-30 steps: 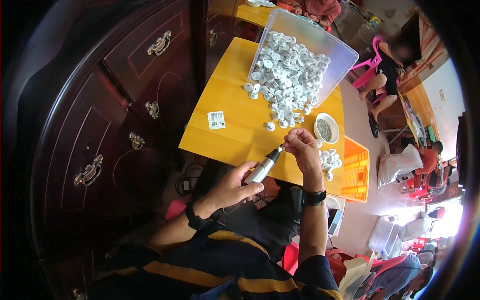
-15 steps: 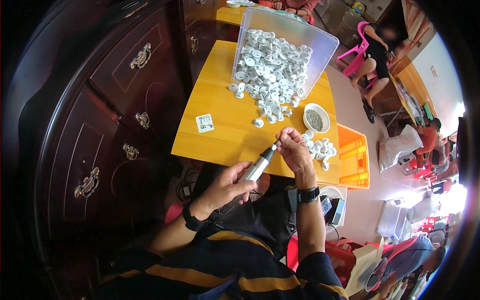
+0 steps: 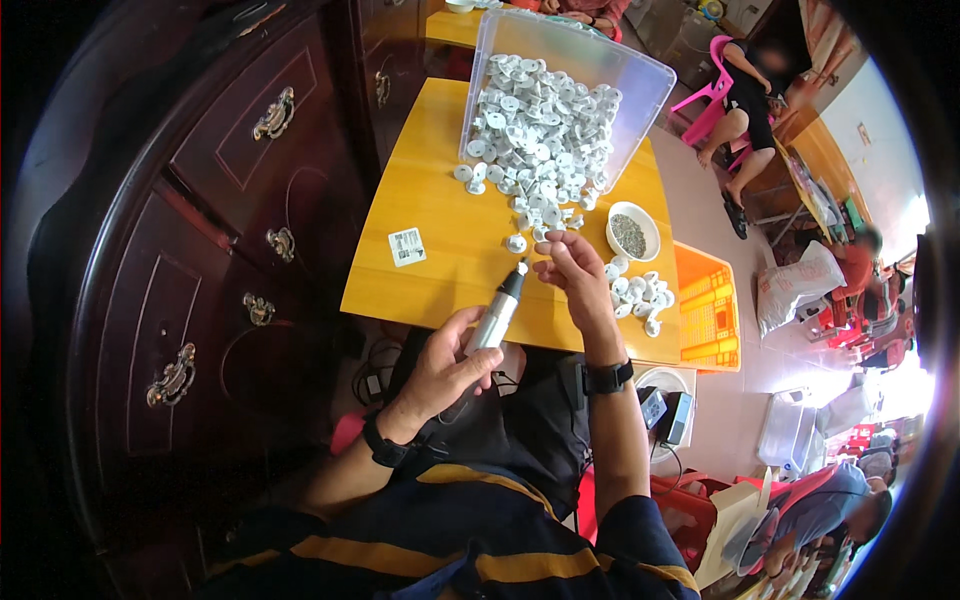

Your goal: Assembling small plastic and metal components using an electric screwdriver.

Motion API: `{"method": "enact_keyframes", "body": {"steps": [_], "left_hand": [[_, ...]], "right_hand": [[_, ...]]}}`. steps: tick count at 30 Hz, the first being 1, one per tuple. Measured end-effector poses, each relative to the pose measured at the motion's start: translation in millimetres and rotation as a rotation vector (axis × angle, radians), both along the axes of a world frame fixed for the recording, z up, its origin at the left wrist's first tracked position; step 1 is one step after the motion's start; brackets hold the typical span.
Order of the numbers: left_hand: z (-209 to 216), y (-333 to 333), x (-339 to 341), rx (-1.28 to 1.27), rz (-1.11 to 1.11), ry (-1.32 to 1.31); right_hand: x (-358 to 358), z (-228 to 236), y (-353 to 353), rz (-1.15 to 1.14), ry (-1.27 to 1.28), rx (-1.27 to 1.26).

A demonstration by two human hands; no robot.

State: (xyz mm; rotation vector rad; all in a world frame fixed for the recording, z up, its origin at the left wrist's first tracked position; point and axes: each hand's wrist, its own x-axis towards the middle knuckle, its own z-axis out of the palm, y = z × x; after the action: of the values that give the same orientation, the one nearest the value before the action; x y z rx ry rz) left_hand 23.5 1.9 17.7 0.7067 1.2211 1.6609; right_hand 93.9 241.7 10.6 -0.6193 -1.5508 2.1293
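Observation:
My left hand (image 3: 455,362) is wrapped around a silver electric screwdriver (image 3: 488,327) with a black nose, tilted up toward the table. A small pale piece shows at the driver's tip (image 3: 521,268). Just to the right of that tip is my right hand (image 3: 580,277), its fingers curled and thumb close to the index finger; whatever they pinch, if anything, is too small to make out. Beyond the fingertips, white round plastic parts with stems (image 3: 545,160) spill from a clear plastic bin (image 3: 632,80) lying on its side. A white bowl (image 3: 650,232) holds small metal screws.
A smaller group of white parts (image 3: 640,298) lies by the bowl on the yellow table (image 3: 400,200). A printed label card (image 3: 407,247) lies at left. An orange crate (image 3: 708,310) stands right of the table, dark drawers (image 3: 250,150) at left. Other people sit beyond.
My right hand has moved up and left, off the screwdriver's tip. The screwdriver in my left hand has swung left and its tip has risen.

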Motion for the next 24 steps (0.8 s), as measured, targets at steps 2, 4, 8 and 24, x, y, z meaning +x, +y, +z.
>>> {"method": "enact_keyframes", "body": {"steps": [2,4,8,24], "left_hand": [[5,2,-2,-0.009,0.047,-0.011],[6,0,-4,-0.042,0.128,-0.002],[4,-3,-10,-0.076,0.158,-0.039],[3,0,-3,-0.182,0.04,-0.011]], "right_hand": [[-10,-8,6,-0.083,-0.2,0.441],[-20,-11,7,-0.069,-0.271,0.748],[-46,-9,-4,-0.049,-0.442,1.266],[-12,-36,2,-0.064,-0.163,0.428]]}}
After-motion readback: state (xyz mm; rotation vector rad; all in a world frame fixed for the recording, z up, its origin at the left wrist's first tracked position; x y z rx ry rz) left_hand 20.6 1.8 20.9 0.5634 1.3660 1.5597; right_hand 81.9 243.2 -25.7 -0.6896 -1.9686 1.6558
